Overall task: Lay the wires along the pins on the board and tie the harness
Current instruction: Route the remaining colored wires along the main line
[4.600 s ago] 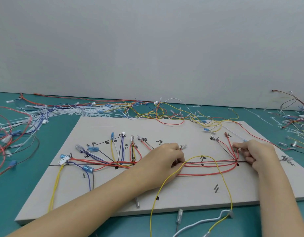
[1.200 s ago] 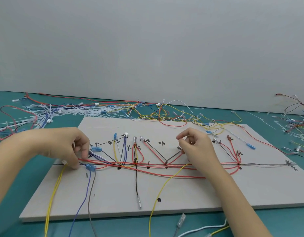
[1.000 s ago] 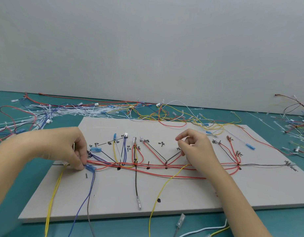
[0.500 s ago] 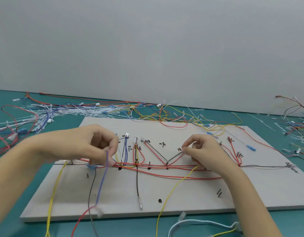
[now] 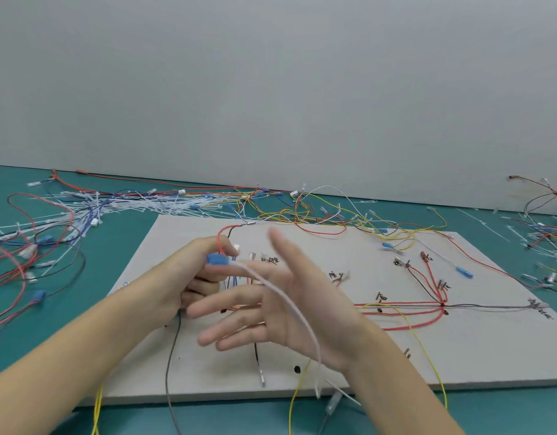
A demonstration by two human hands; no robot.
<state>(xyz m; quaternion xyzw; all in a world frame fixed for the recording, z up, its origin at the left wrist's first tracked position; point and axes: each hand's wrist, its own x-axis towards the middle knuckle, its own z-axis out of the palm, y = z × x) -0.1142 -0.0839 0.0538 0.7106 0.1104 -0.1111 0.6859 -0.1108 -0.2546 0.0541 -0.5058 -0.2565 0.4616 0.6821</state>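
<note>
A pale board (image 5: 365, 359) lies on the teal table, with red wires (image 5: 405, 309) running along its pins toward a junction at the right. My left hand (image 5: 189, 277) is raised over the board's left part and pinches a blue connector (image 5: 217, 259). A red wire (image 5: 222, 237) arcs up from it and a pale wire (image 5: 289, 306) trails down from it across my right palm. My right hand (image 5: 277, 302) hovers just right of the left, blurred, palm up, fingers spread and straight. Both hands hide the harness's left half.
Loose wires and white cable ties (image 5: 139, 205) are piled behind the board and to the left. More wires (image 5: 546, 221) lie at the far right. Yellow wires (image 5: 427, 356) and a dark wire (image 5: 170, 372) hang over the board's front edge.
My left hand has lifted the blue connector up off the board. My right hand left the wires at the middle, swung left and opened out beside the left hand.
</note>
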